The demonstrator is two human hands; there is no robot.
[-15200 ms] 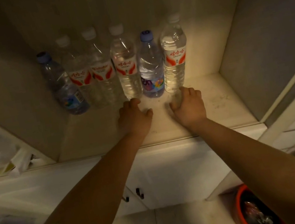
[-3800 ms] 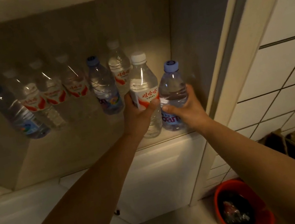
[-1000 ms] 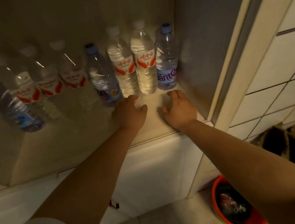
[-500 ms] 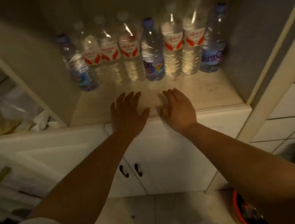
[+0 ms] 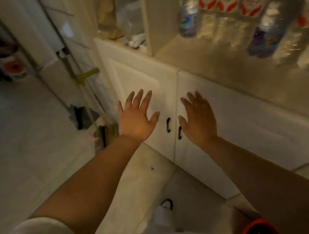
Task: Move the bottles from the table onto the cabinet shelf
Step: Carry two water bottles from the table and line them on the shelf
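Observation:
Several clear water bottles stand in a row on the cabinet shelf (image 5: 196,55) at the upper right, blurred by motion. The leftmost bottle (image 5: 188,18) has a blue label; red-and-white labelled bottles (image 5: 229,2) follow, then another blue-labelled one (image 5: 266,39). My left hand (image 5: 137,117) and my right hand (image 5: 199,117) hover with fingers spread in front of the white cabinet doors, below the shelf. Both hands hold nothing. No table is in view.
Two white cabinet doors with dark handles (image 5: 168,125) are below the shelf. A broom or mop handle (image 5: 84,77) leans at the cabinet's left side. A red bucket (image 5: 258,230) stands on the floor at bottom right. Bags fill the shelf compartment (image 5: 127,14) to the left.
The view has swung left and down. Both hands came off the shelf edge and now hover lower, in front of the cabinet doors, still spread and holding nothing.

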